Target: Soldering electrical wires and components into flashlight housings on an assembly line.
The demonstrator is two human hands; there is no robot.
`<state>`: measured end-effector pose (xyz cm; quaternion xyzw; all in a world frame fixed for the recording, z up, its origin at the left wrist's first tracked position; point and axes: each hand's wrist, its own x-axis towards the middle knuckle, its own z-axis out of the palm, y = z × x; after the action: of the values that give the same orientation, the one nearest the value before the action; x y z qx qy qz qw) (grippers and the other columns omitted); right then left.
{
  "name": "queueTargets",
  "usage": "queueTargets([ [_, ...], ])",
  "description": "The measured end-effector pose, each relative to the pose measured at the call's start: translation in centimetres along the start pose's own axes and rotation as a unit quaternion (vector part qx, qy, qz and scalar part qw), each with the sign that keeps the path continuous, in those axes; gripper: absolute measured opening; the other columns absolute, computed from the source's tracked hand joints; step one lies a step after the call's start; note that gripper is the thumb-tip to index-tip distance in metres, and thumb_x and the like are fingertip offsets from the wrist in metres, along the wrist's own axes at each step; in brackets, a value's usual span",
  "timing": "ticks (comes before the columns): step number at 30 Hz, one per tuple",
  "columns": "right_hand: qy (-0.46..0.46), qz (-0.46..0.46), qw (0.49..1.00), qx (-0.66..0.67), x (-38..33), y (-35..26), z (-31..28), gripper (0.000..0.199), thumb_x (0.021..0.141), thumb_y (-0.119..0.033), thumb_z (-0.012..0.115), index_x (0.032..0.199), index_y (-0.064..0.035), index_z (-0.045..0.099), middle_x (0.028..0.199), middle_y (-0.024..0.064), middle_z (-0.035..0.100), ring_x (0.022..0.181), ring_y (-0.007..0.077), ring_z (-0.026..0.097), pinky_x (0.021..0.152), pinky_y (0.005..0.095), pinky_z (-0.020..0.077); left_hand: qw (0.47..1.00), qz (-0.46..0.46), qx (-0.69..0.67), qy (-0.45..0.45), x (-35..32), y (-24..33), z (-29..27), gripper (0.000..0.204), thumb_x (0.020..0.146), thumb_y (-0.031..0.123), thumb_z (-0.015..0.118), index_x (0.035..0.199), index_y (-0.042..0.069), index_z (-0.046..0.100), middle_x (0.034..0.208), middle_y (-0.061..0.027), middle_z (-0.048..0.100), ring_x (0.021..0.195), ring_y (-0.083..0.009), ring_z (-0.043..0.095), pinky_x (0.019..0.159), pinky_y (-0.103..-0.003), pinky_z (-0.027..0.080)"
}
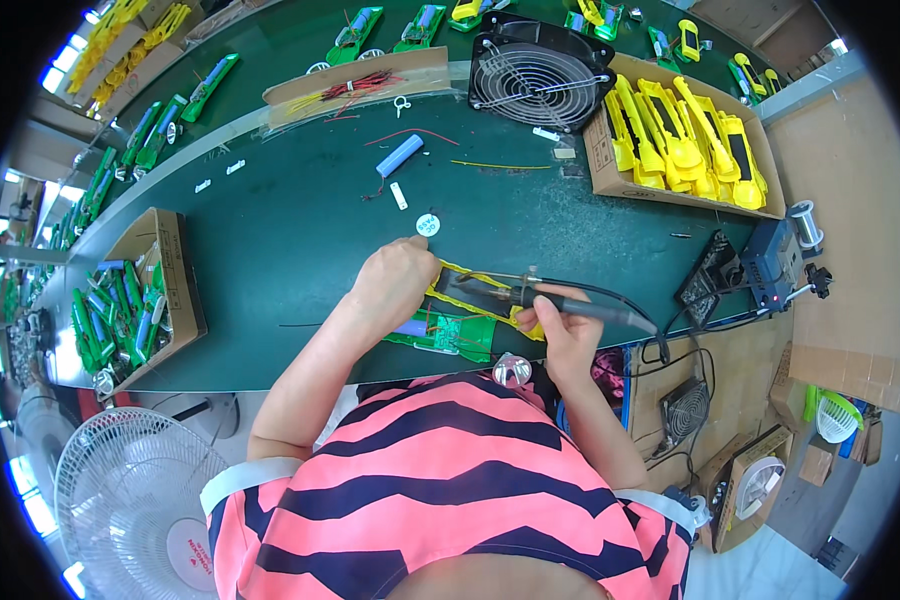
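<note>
My left hand (395, 283) is closed over the left end of a yellow flashlight casing (448, 297) with a dark panel inside. In my right hand (570, 340) is a soldering iron (570, 307), its black handle gripped and its tip reaching over the casing toward the left. A thin metal tube runs along the top of the iron. Just below, near the table's front edge, lies a green casing half (470, 338) with a circuit board and a blue cylindrical battery (411, 328). A round silver reflector (512, 370) sits at its right end.
A carton of yellow casings (685, 140) and a black fan (542, 80) stand at the back right. The soldering station (770, 262) is at the right. A carton of green assemblies (170, 275) stands left. A loose blue battery (400, 157) and wires (500, 165) lie beyond my hands.
</note>
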<state>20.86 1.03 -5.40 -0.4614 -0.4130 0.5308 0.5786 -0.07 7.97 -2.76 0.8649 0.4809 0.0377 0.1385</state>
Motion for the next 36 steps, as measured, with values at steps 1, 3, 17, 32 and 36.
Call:
queueTargets([
  [1, 0.007, -0.022, 1.0, -0.01, -0.3, -0.2, -0.2, 0.018, 0.084, -0.003, 0.055, 0.1, 0.0036, 0.052, 0.075, 0.0124, 0.062, 0.066, 0.0151, 0.062, 0.059, 0.0236, 0.0505, 1.0, 0.001, 0.0, 0.0, 0.1, 0.1, 0.0, 0.009, 0.066, 0.0, 0.054, 0.067, 0.004, 0.063, 0.072, -0.0118, 0.053, 0.073, -0.0276, 0.057, 0.065, -0.037, 0.046],
  [3, -0.01, -0.096, 0.988, -0.124, -1.1, -0.7, -1.1, 0.019, 0.083, -0.002, 0.055, 0.101, 0.0044, 0.051, 0.081, 0.0133, 0.063, 0.071, 0.0167, 0.063, 0.064, 0.0259, 0.0506, 1.0, -0.007, 0.009, -0.014, 0.1, 0.2, -0.1, 0.009, 0.065, 0.0, 0.054, 0.066, 0.004, 0.063, 0.072, -0.0117, 0.054, 0.074, -0.0273, 0.057, 0.064, -0.036, 0.046],
  [17, -0.094, -0.203, 0.876, -0.428, -1.2, -0.7, -4.4, 0.056, 0.066, -0.006, 0.071, 0.112, -0.0069, 0.039, 0.11, 0.0119, 0.056, 0.111, 0.0289, 0.048, 0.102, 0.0497, 0.0244, 0.999, -0.029, 0.022, 0.007, 0.7, 1.8, -0.6, 0.009, 0.062, -0.002, 0.057, 0.069, 0.002, 0.06, 0.075, -0.0129, 0.056, 0.073, -0.0272, 0.059, 0.063, -0.035, 0.05],
  [32, -0.083, -0.187, 0.891, -0.406, -1.0, -0.2, -4.9, 0.049, 0.066, -0.008, 0.07, 0.111, -0.0061, 0.05, 0.11, 0.0023, 0.057, 0.105, 0.0207, 0.052, 0.104, 0.0475, 0.0205, 0.999, -0.034, 0.008, 0.002, 1.0, 1.6, -0.5, 0.012, 0.059, -0.003, 0.059, 0.07, 0.002, 0.061, 0.077, -0.0132, 0.056, 0.076, -0.0278, 0.059, 0.065, -0.036, 0.05],
  [36, -0.084, -0.183, 0.887, -0.415, -0.9, -0.6, -4.9, 0.05, 0.067, -0.008, 0.07, 0.111, -0.0057, 0.047, 0.108, 0.0019, 0.059, 0.105, 0.0206, 0.053, 0.104, 0.0474, 0.02, 0.999, -0.032, 0.011, 0.004, 1.1, 1.9, -0.8, 0.012, 0.059, -0.003, 0.059, 0.069, 0.002, 0.061, 0.076, -0.0129, 0.056, 0.075, -0.0276, 0.059, 0.065, -0.036, 0.05],
])
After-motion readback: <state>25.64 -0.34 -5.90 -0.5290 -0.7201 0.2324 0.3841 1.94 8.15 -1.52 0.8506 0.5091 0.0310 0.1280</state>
